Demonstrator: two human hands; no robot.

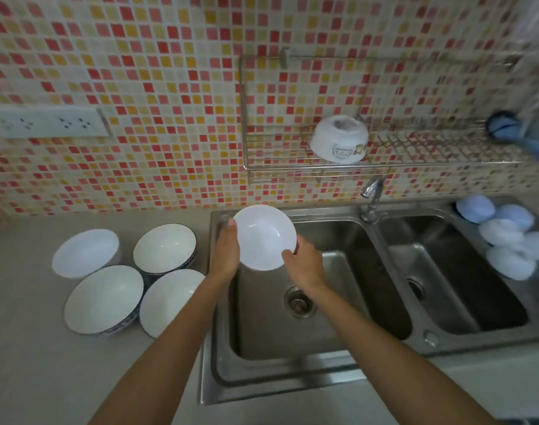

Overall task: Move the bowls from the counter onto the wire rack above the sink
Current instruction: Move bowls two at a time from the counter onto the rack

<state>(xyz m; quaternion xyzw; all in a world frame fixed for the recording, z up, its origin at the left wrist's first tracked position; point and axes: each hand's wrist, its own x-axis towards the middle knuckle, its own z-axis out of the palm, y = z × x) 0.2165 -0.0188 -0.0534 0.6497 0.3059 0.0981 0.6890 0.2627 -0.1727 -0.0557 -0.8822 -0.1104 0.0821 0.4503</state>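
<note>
Both hands, left hand (225, 251) and right hand (305, 265), have fingers clasped on opposite rim edges of a white bowl (264, 237) over the sink (338, 317); glazed, probably slippery and breakable; four bowls (108, 299) remain on the surface (32, 363); one inverted bowl (338, 139) sits on the wire rack (292, 167).

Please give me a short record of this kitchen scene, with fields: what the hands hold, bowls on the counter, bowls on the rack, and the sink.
held item: white bowl, open side toward the camera, above the left sink basin
left hand: grips the bowl's left rim
right hand: grips its lower right rim
bowls on counter: four bowls, upright, left of the sink
wire rack: one upside-down bowl
</note>
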